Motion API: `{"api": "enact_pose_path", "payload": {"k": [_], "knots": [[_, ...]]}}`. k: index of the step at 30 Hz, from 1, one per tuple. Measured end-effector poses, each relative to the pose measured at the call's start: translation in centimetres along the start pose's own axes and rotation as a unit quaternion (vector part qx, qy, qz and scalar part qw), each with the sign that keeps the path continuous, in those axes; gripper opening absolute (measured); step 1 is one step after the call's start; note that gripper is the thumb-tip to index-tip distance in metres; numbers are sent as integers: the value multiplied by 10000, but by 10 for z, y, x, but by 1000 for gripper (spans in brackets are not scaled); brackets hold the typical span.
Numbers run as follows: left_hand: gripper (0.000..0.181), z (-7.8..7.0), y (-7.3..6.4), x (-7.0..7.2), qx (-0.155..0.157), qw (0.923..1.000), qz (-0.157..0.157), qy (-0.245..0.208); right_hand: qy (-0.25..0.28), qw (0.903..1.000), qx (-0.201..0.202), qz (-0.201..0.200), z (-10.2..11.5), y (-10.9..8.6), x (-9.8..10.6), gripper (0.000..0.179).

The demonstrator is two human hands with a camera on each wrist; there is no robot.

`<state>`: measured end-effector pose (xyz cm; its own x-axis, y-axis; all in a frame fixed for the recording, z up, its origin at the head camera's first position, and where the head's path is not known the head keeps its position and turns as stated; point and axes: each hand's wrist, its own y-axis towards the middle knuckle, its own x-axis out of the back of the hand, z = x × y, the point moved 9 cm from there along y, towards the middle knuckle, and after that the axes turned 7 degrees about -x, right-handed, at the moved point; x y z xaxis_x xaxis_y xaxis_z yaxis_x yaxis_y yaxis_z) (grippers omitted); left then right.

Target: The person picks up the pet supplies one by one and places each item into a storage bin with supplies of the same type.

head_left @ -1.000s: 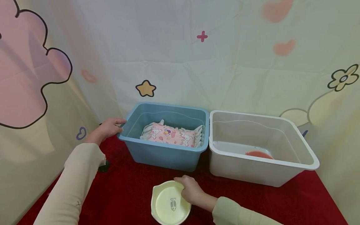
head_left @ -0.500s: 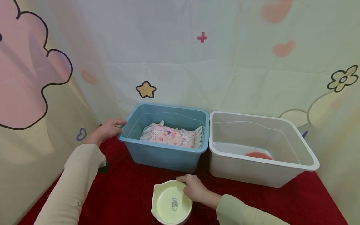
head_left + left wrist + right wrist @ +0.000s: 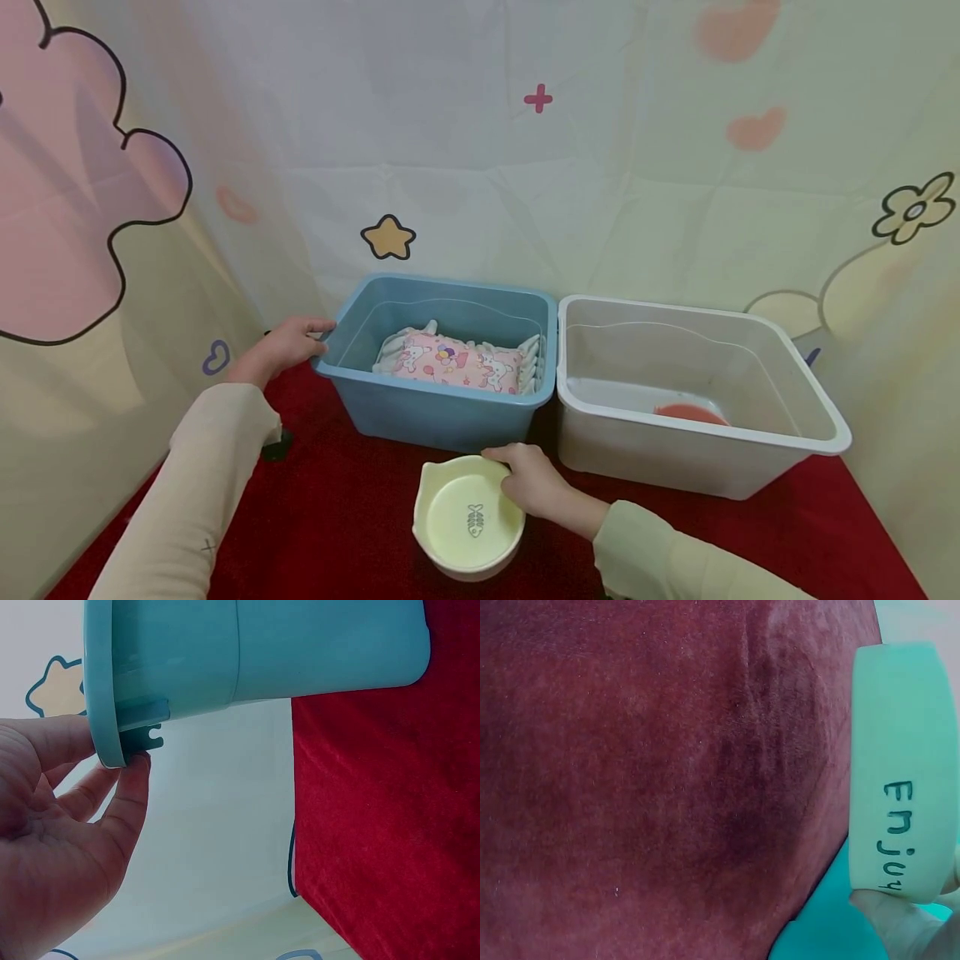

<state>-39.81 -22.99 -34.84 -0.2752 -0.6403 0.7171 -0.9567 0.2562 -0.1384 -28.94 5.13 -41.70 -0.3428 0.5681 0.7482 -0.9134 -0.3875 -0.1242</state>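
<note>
My right hand [image 3: 536, 483] grips the rim of a pale yellow bowl [image 3: 468, 517] with cat-ear points and a fishbone drawing inside. In the right wrist view the bowl [image 3: 904, 742] shows its side with dark lettering, thumb against its edge. The bowl is held over the red cloth, just in front of a blue plastic bin [image 3: 442, 417]. My left hand [image 3: 292, 342] pinches the left rim of that bin; the left wrist view has the hand [image 3: 67, 825] with fingertips under the lip. Inside the bin lies a pink rabbit-print packet [image 3: 457, 362] with white frilled ends.
To the right, close beside the blue bin, stands a white bin [image 3: 660, 454] with a red-orange object [image 3: 690, 413] partly hidden behind its front wall. Red cloth [image 3: 337, 517] covers the table. A printed curtain [image 3: 465, 192] hangs right behind both bins.
My right hand has moved the bowl forward and slightly right, closer to the blue bin. The left hand stays at the bin's rim.
</note>
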Motion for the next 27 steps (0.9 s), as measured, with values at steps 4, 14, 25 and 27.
{"api": "enact_pose_path", "payload": {"k": [4,14,25,27], "knots": [[51,-1,-1,0,-12,10000,-1,2,-58,10000,-12,-24,0,-1,3,43],[51,-2,0,0,-77,10000,-19,49,-179,9998,-6,44,2,-2,8,42],[51,0,0,1,-19,10000,-34,44,-204,9996,-118,143,5,-5,15,41],[51,-1,0,1,-26,10000,-37,27,-258,9995,-119,125,6,-5,18,41]]}}
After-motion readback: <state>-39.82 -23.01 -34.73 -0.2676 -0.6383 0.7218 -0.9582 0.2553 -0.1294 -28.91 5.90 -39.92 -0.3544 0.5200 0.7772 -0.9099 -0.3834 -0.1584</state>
